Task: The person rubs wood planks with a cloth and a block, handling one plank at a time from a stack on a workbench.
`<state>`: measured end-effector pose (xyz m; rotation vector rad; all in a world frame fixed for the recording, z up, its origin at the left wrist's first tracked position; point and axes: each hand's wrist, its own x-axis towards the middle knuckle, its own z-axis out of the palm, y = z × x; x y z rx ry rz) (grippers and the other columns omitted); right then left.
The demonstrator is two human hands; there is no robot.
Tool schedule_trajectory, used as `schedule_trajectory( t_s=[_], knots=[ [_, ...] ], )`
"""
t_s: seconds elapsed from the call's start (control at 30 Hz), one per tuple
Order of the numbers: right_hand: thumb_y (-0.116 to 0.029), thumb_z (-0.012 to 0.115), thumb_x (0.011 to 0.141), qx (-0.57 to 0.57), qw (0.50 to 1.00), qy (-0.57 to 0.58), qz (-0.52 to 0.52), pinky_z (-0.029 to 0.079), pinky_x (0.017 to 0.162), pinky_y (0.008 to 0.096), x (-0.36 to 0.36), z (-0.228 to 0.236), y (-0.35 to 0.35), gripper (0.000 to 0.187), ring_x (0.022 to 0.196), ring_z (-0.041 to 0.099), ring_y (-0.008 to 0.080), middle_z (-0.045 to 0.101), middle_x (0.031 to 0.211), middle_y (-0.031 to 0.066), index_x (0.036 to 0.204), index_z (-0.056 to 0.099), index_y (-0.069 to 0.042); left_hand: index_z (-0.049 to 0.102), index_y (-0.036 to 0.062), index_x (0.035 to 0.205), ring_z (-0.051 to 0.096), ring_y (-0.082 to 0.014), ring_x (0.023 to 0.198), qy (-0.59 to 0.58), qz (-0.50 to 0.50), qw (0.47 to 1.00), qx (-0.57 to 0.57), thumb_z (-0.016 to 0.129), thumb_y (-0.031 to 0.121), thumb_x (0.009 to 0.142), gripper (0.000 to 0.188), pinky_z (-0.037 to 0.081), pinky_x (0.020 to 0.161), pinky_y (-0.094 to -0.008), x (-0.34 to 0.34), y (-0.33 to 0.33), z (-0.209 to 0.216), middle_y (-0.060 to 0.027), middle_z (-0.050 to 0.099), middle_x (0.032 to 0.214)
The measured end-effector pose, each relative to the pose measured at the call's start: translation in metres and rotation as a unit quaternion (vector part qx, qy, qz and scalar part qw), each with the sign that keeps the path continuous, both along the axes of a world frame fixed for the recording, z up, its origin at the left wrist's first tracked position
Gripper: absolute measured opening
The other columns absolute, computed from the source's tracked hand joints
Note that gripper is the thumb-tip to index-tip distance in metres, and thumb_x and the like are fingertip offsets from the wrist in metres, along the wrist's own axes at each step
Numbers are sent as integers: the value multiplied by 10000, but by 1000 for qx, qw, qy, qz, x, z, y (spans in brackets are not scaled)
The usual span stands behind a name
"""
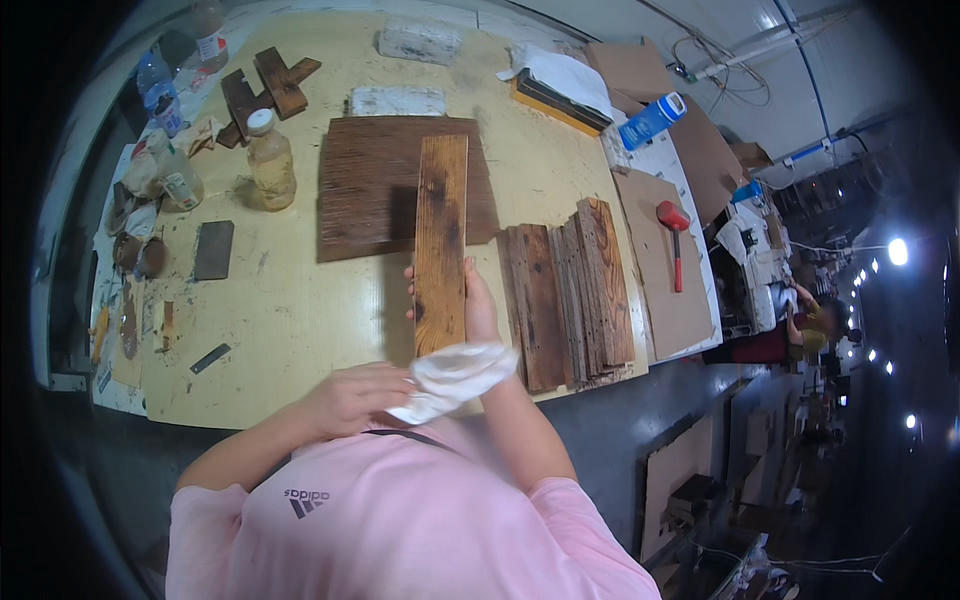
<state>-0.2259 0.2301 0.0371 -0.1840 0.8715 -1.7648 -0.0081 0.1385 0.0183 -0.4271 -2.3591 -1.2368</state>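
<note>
My right hand grips a long brown wooden plank from underneath, near its lower end, and holds it lengthwise above the workbench. My left hand holds a crumpled white cloth against the plank's near end. A dark square wooden board lies on the bench beneath the plank's far half. Just right of my right hand rests a stack of similar brown planks.
The yellowish workbench carries a plastic bottle of pale liquid, more bottles at the far left, a dark flat block, crossed wood pieces, white bricks, a red mallet on cardboard and a blue canister.
</note>
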Motion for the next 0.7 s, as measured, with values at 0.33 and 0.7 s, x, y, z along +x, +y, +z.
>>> schedule_trajectory(
  t_s=[0.33, 0.7],
  knots=[
    [-558, 283, 1035, 129, 990, 42, 43, 584, 709, 366, 23, 5, -7, 644, 914, 654, 190, 668, 1057, 128, 1205, 567, -5, 630, 89, 1212, 529, -295, 1272, 25, 158, 971, -175, 618, 25, 799, 418, 302, 1103, -576, -65, -14, 51, -108, 589, 1332],
    [-614, 242, 1012, 104, 979, -65, 166, 511, 720, 391, 58, 5, 59, 652, 941, 590, 206, 619, 1103, 108, 1314, 513, -103, 648, -1, 1123, 635, -103, 743, -6, 394, 804, 445, 490, 110, 1013, 222, 517, 654, -259, -65, -201, 25, -37, 654, 855]
  ],
)
